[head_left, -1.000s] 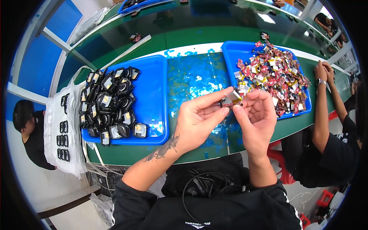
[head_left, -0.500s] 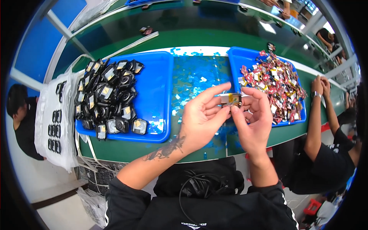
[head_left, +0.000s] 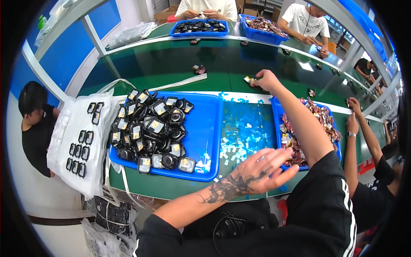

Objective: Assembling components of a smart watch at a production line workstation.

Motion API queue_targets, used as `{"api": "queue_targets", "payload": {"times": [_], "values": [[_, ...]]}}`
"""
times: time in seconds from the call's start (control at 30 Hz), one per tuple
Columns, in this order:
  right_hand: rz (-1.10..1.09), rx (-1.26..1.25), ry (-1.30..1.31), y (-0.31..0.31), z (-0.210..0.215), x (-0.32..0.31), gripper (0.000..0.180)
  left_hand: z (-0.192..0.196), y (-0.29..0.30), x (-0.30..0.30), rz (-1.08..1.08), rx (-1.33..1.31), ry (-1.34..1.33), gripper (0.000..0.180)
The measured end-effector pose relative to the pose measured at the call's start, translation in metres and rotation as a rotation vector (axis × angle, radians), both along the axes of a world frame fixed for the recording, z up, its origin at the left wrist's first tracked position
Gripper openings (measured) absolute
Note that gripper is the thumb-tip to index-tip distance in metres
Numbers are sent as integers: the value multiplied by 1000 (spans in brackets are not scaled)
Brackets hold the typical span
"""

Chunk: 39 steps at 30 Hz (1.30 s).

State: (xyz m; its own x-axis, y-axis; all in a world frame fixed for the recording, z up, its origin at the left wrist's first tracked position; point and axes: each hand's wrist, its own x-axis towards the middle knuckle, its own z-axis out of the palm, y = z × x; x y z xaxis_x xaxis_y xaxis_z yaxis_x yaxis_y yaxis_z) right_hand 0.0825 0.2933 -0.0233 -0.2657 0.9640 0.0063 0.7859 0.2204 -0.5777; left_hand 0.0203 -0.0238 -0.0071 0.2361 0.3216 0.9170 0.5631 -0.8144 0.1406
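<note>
In the head view, the right hand (head_left: pixel 267 81) pinched the small circuit part (head_left: pixel 248 80) in a narrow grip, the part jutting left from its fingertips above the green belt (head_left: pixel 162 62); contact with the belt could not be told. The left hand (head_left: pixel 262 173), loosely spread and empty, hung farther off, near the right tray (head_left: pixel 276 122).

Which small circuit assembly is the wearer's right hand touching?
The pale-and-yellow assembly against the right hand; others, like the reddish assembly farther left, lie apart from it.
</note>
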Motion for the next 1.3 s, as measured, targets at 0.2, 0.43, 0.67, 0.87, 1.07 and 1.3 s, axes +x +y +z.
{"api": "queue_targets", "payload": {"times": [0.2,0.43,0.67,0.87,1.07,1.3], "values": [[420,414,166,-109,53,-52,20,-4,-6,6,-230,59,207,36],[1077,-2,-130,-264,57,-91,33,-15,-7,9,-338,106,196,17],[948,-68,78,-267,24,-85,33,-13,-10,11,-354,90,265,19],[652,142,340,-218,39,-46,36,0,-10,-26,137,180,-106,28],[361,54,513,-211,79,22,16,7,26,-29,287,-467,-797,45],[352,125,286,-153,90,93,21,9,28,-29,-273,-978,-1075,27]]}}
